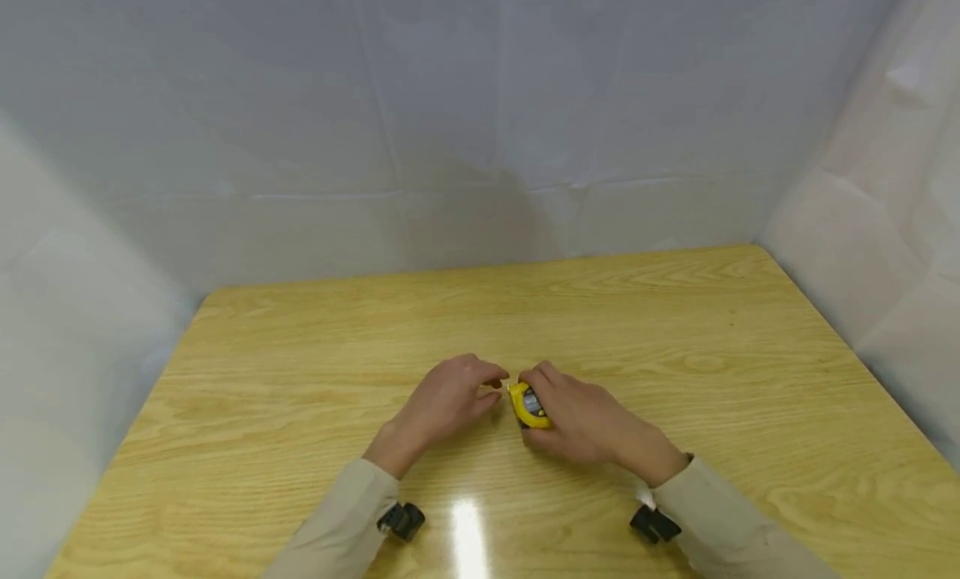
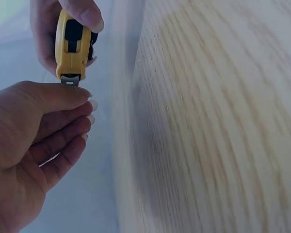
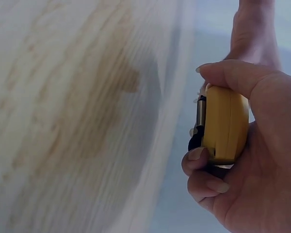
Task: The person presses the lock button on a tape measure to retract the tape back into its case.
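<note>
A yellow and black tape measure (image 1: 531, 406) is gripped by my right hand (image 1: 581, 416) above the middle of the table. In the right wrist view, thumb and fingers wrap the yellow case (image 3: 226, 125), and a metal clip (image 3: 201, 112) shows along its side. Just left of it, my left hand (image 1: 453, 396) has its fingers bent loosely, with a gap between thumb and forefinger. The left wrist view shows the metal blade end (image 2: 70, 80) at the case's mouth, right at my left thumb (image 2: 63, 96). Nothing shows between the left fingers.
The wooden table (image 1: 300, 337) has light grain and a bright reflection near its front. Pale sheeting (image 1: 480, 104) hangs behind the table and along both sides. Black wrist mounts (image 1: 402, 521) sit at both beige sleeves (image 1: 337, 521).
</note>
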Motion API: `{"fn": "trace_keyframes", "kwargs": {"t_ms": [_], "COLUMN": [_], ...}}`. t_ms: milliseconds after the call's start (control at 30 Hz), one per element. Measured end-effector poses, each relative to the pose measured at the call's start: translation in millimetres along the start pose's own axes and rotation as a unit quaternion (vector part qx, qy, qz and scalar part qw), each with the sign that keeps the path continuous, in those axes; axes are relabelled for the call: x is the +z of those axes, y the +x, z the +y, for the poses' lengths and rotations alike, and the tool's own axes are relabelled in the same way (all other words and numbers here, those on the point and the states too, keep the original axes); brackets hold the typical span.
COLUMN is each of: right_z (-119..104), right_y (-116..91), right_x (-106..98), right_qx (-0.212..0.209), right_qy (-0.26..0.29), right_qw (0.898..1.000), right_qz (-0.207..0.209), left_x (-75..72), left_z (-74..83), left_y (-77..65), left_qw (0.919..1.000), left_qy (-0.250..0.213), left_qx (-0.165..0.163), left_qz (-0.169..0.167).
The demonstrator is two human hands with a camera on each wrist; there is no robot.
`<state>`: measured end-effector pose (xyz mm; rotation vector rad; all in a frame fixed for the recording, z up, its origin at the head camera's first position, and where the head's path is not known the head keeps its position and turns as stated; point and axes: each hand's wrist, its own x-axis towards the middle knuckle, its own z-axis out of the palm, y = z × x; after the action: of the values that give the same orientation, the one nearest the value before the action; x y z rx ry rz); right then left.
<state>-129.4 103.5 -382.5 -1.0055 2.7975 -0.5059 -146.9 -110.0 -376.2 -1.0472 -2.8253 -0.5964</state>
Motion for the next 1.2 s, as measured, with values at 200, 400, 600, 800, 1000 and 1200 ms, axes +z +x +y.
{"fn": "trace_keyframes", "kwargs": {"t_ms": [200,400,600,800,1000,1200], "right_z": [2,5,9,13,15,19], "right_y": [2,5,9,14,21,30], "right_x": [-5,-9,-15,-15,-15,-13], "right_qx": [0.000,-0.006,0.021,0.019,0.011,0.025], "right_qy": [-0.012,-0.012,-0.014,-0.053,-0.074,-0.085], "right_qw": [1.000,1.000,1.000,0.998,0.996,0.995], "right_qz": [0.011,0.009,0.006,0.032,0.049,0.035], "left_x": [-5.0,-9.1,-15.9,-21.1,-28.5,-34.9], "left_z": [-7.6,-16.0,-26.3,-37.5,-40.8,-41.9], "left_y": [-7.3,-17.5,-29.4,-43.5,-54.4,-59.6], "left_qw": [0.9987,0.9950,0.9912,0.9866,0.9843,0.9812], "left_qy": [0.047,0.092,0.129,0.158,0.170,0.188], "left_qx": [0.000,0.004,-0.020,-0.034,-0.034,-0.039], "left_qz": [0.016,0.037,0.024,0.026,0.032,0.019]}}
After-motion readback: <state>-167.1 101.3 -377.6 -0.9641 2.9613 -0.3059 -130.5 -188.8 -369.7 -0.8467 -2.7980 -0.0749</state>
